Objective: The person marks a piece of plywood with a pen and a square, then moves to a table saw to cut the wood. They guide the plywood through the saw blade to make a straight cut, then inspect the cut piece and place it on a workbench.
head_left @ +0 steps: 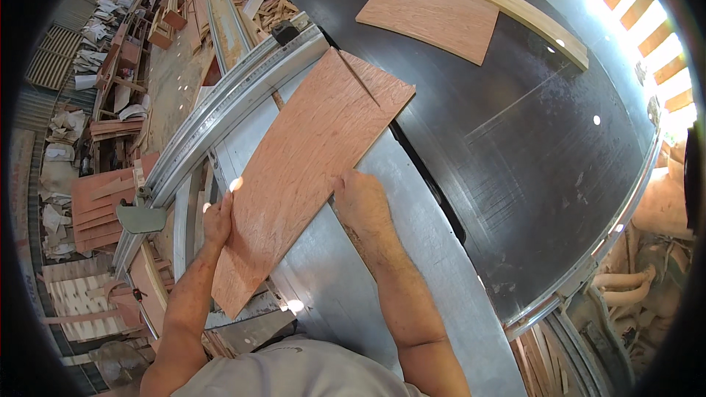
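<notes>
A long reddish plywood panel lies slanted across the pale metal sliding table of a panel saw. My left hand grips its left edge near the lower end, thumb on top. On the opposite edge, my right hand has its fingers curled closed on the panel; the fingertips are partly hidden. A narrow dark cut runs into the panel's far end, roughly in line with the dark slot in the table. I see no blade above the wood.
On the dark fixed table, a smaller plywood piece lies against a long wooden strip. A metal rail borders the sliding table's left side. Stacked boards and offcuts stand farther left. Pipes are at right.
</notes>
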`<action>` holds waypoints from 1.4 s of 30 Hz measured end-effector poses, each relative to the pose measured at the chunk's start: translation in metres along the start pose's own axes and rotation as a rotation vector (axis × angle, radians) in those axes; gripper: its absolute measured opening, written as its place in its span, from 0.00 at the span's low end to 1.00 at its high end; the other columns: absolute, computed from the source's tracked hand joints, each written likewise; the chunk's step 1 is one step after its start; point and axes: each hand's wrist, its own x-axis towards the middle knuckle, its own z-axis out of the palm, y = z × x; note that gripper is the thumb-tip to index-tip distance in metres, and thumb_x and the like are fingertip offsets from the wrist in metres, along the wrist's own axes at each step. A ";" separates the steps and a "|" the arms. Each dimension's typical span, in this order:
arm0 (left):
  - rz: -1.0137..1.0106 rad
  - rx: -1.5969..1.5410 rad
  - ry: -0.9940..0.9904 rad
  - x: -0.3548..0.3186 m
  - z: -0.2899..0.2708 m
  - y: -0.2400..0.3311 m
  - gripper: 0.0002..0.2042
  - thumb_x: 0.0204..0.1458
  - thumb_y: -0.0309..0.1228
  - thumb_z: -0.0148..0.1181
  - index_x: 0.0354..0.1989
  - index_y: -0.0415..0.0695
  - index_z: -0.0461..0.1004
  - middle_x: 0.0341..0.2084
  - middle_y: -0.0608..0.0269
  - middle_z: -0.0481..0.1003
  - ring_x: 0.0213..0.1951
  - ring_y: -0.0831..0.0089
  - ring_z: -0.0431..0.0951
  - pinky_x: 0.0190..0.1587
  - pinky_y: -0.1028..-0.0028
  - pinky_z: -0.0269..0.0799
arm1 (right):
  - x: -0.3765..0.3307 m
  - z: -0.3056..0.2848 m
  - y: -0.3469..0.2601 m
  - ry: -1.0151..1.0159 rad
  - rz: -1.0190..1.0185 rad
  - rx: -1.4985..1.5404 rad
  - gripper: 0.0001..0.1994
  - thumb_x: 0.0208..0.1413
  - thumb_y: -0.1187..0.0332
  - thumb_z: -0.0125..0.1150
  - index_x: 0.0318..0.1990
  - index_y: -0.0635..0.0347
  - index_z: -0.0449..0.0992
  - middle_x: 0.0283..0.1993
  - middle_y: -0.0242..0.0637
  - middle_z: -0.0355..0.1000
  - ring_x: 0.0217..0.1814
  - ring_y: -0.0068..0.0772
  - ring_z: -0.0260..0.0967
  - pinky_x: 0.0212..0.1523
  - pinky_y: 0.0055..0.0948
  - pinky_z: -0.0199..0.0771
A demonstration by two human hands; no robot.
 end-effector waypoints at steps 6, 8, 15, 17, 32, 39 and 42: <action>-0.034 -0.004 -0.029 0.000 -0.005 0.013 0.37 0.59 0.60 0.45 0.29 0.28 0.77 0.22 0.37 0.75 0.29 0.55 0.79 0.37 0.62 0.70 | 0.004 0.000 0.000 -0.013 0.001 0.013 0.14 0.60 0.65 0.55 0.32 0.72 0.75 0.30 0.59 0.74 0.36 0.62 0.73 0.40 0.50 0.72; -0.051 -0.011 -0.042 -0.003 -0.008 0.026 0.38 0.59 0.61 0.45 0.29 0.28 0.77 0.22 0.37 0.75 0.29 0.56 0.79 0.37 0.62 0.70 | 0.006 0.000 0.000 -0.011 0.014 0.013 0.14 0.59 0.65 0.55 0.32 0.72 0.75 0.30 0.59 0.74 0.35 0.61 0.74 0.39 0.49 0.73; -0.064 -0.010 0.015 0.001 -0.004 0.026 0.39 0.57 0.63 0.47 0.30 0.28 0.77 0.22 0.40 0.75 0.29 0.58 0.78 0.36 0.63 0.71 | 0.012 0.004 0.001 -0.012 0.003 0.017 0.14 0.59 0.65 0.56 0.32 0.72 0.74 0.30 0.58 0.74 0.34 0.60 0.74 0.37 0.49 0.73; -0.039 0.010 0.002 0.004 -0.005 0.022 0.39 0.57 0.63 0.47 0.29 0.27 0.77 0.22 0.41 0.75 0.29 0.58 0.78 0.36 0.63 0.71 | 0.014 0.006 0.002 -0.004 -0.002 0.018 0.14 0.59 0.65 0.56 0.32 0.72 0.75 0.29 0.58 0.74 0.34 0.60 0.74 0.37 0.49 0.73; -0.099 -0.092 0.033 0.015 0.009 0.007 0.39 0.56 0.63 0.46 0.33 0.28 0.78 0.26 0.41 0.77 0.34 0.57 0.79 0.40 0.64 0.71 | 0.026 0.007 0.000 -0.031 0.040 0.035 0.16 0.59 0.64 0.56 0.31 0.73 0.75 0.30 0.59 0.74 0.36 0.61 0.74 0.39 0.49 0.73; -0.068 -0.005 0.015 0.014 0.002 0.012 0.36 0.58 0.60 0.47 0.31 0.30 0.78 0.24 0.40 0.76 0.32 0.57 0.78 0.38 0.63 0.71 | 0.022 0.010 0.002 -0.013 0.041 0.015 0.15 0.59 0.64 0.56 0.32 0.72 0.75 0.30 0.59 0.75 0.36 0.61 0.74 0.40 0.49 0.73; -0.043 -0.001 0.039 0.010 0.004 0.011 0.36 0.58 0.60 0.47 0.30 0.30 0.78 0.23 0.40 0.76 0.30 0.55 0.78 0.38 0.62 0.70 | 0.018 0.008 0.000 -0.010 0.035 -0.002 0.15 0.59 0.64 0.56 0.32 0.72 0.75 0.30 0.59 0.75 0.36 0.61 0.74 0.40 0.49 0.73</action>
